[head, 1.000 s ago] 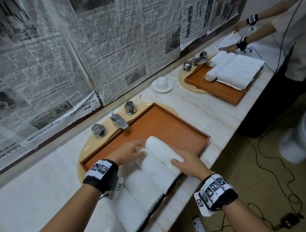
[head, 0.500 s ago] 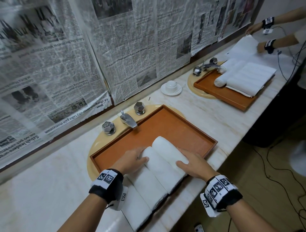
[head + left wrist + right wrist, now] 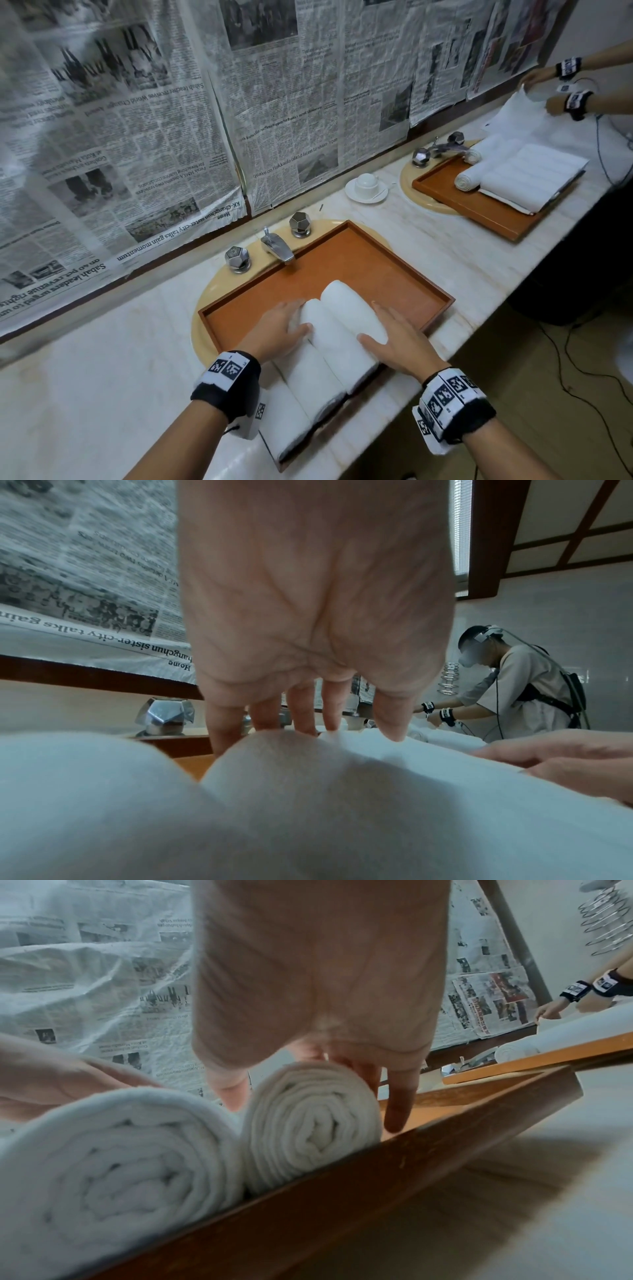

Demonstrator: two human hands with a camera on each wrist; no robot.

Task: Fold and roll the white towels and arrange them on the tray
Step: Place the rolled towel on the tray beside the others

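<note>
Both hands bracket the 2 rolled towels lying side by side in the near part of the tray (image 3: 404, 270), seemingly to square them against each other. The left hand (image 3: 279, 330) has a released grip, straight fingers pressing the outer side of the left roll (image 3: 318, 370). The right hand (image 3: 399, 342) lies flat along the right roll (image 3: 352, 308), thumb on top, grip also released. A flatter folded towel (image 3: 287, 428) sits nearer the wrists, just behind the left grip.
</note>
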